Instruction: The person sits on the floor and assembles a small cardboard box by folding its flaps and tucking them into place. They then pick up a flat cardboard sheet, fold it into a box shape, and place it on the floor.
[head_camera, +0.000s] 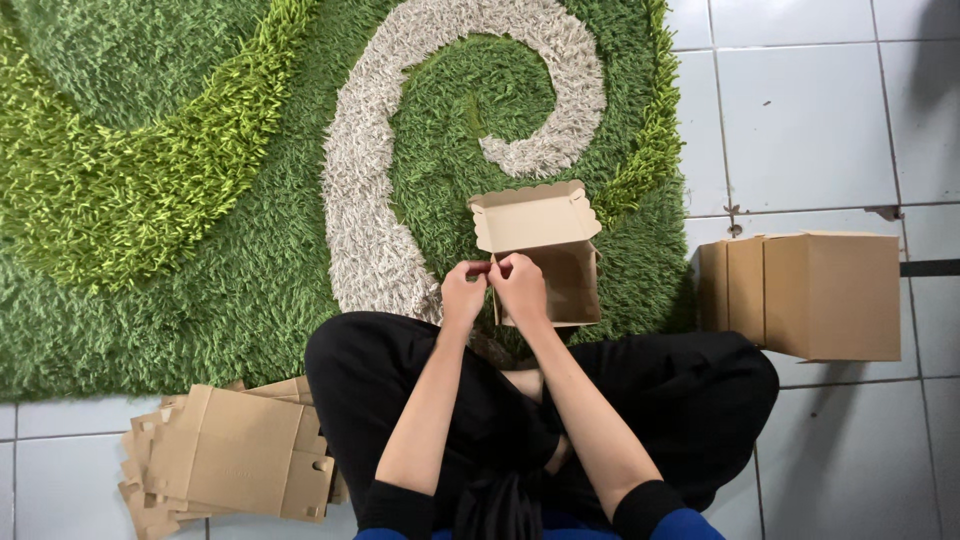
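Note:
A small brown cardboard box (560, 255) stands open on the green rug in front of my crossed legs, its scalloped lid flap folded back away from me. My left hand (463, 292) and my right hand (520, 285) meet at the box's near left corner, fingertips pinching the edge of its side flap. Both hands touch each other there.
A stack of flat unfolded cardboard blanks (230, 460) lies on the white tiles at my left. Two or three folded, closed boxes (810, 292) stand in a row on the tiles at my right. The shaggy green rug (200, 180) with a pale spiral spreads ahead.

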